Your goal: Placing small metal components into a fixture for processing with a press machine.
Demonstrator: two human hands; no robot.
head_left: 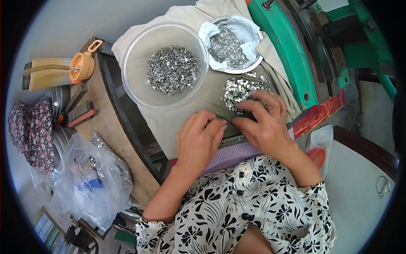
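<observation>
One head-worn fisheye looks steeply down, close over the cloth-covered work surface

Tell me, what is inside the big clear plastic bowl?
The clear plastic bowl holds a heap of small silvery metal pieces at its middle. Whatever lies beneath that heap is covered.

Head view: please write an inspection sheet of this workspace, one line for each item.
Surface: beige cloth covers the work board.
Job's things: loose pile of small metal pieces; clear bowl and metal dish hold more.
Clutter: plastic bag, orange-capped bottle, floral fabric.
Grippers: left hand and right hand meet fingertips by the pile; any piece pinched is too small to tell.
Cables: thin white wire.
Surroundings: green machine.
</observation>
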